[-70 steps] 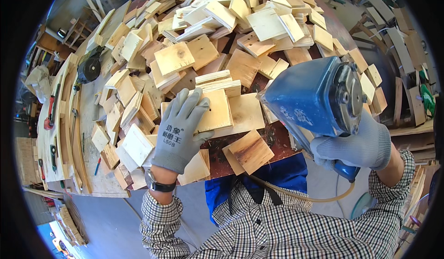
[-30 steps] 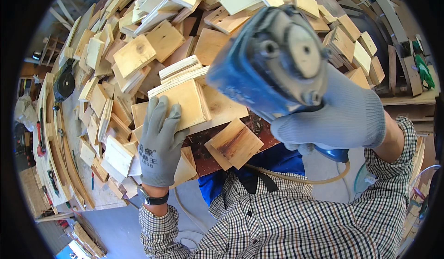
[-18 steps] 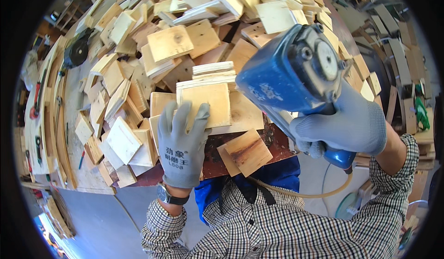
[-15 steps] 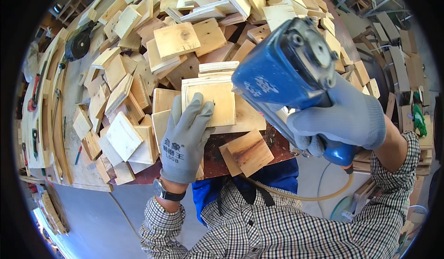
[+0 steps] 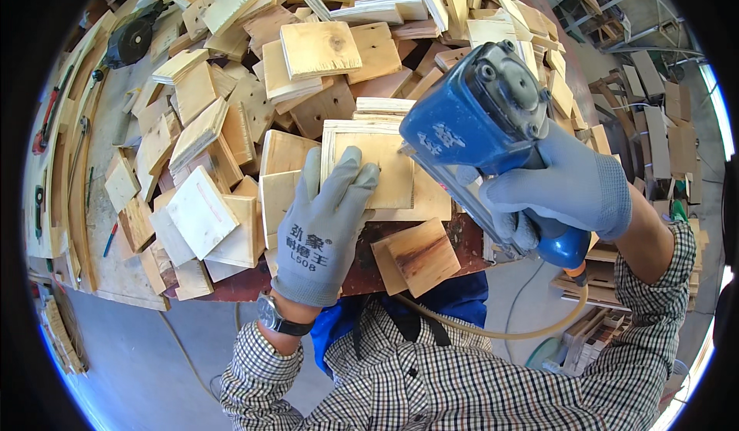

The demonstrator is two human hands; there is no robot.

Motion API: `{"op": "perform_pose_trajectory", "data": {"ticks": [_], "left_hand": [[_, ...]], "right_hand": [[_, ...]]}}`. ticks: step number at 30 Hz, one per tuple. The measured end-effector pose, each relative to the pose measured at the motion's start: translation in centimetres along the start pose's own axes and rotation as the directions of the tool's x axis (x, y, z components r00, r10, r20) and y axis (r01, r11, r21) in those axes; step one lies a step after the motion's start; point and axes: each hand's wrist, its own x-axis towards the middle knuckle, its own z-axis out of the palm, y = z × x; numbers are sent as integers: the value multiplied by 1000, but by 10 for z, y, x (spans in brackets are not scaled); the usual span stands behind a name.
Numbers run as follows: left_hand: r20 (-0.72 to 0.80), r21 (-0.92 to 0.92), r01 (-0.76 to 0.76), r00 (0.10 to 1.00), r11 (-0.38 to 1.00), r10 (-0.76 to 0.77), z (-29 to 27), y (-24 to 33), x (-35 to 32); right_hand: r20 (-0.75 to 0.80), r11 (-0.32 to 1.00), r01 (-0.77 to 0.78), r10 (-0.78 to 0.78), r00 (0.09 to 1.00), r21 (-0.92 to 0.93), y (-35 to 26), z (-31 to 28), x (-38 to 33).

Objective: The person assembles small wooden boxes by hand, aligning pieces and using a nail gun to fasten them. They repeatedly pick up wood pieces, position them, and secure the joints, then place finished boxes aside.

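My left hand (image 5: 327, 227), in a grey glove, rests its outstretched fingers on the left part of a pale plywood square (image 5: 373, 165). This square lies on top of other wooden pieces near the table's front edge. My right hand (image 5: 558, 188), gloved too, is closed round the grip of a blue air nail gun (image 5: 462, 127). The gun's nose is at the square's upper right part; whether it touches the wood I cannot tell. A hose (image 5: 531, 331) runs from the gun's grip. Two overlapping wooden squares (image 5: 419, 258) lie by the front edge, right of my left hand.
A large heap of plywood blocks (image 5: 319, 48) covers the dark red table (image 5: 362, 277) beyond my hands. Long wooden strips (image 5: 77, 177) and a black round tool (image 5: 135, 38) lie at left. More boards (image 5: 658, 142) are stacked at the far right.
The nail gun's body has come a little left, closer over the plywood square, with its nose still by the upper right part. My left hand stays on the square. The whole view has shifted slightly.
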Motion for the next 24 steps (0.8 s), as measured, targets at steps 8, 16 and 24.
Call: {"op": "perform_pose_trajectory", "data": {"ticks": [8, 16, 24], "left_hand": [[-4, -23, 5, 1000, 1000, -5, 1, -3, 0], [-109, -182, 53, 991, 982, -74, 12, -16, -3], [-89, -212, 7, 996, 977, -26, 7, -22, 0]], "right_hand": [[97, 992, 72, -82, 992, 101, 8, -15, 7], [68, 1000, -26, 26, 997, 11, -6, -20, 11], [96, 999, -8, 4, 995, 43, -2, -17, 10]]}}
